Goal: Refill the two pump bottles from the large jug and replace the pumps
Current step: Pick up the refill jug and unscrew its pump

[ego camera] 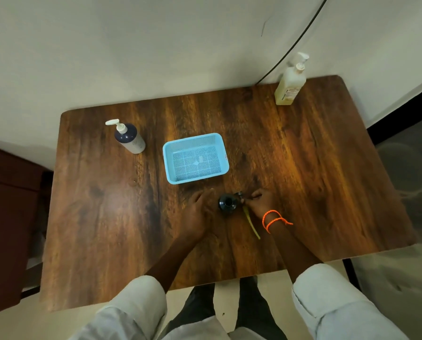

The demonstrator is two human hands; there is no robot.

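Observation:
A small dark bottle [227, 203] stands open-necked near the table's front middle. My right hand [260, 202] pinches its removed pump [240, 195] just right of the bottle, the greenish dip tube [251, 223] trailing toward me. My left hand [197, 212] rests on the table just left of the bottle, fingers relaxed, not touching it. A dark blue and white pump bottle [130, 138] stands at the back left with its pump on. A large pale yellow pump jug [289, 85] stands at the back right corner.
A light blue plastic basket [167, 155] sits in the middle of the wooden table [94, 204], behind my hands. A black cable [300, 38] runs down the wall behind the jug. A dark brown cabinet [6, 217] stands to the left.

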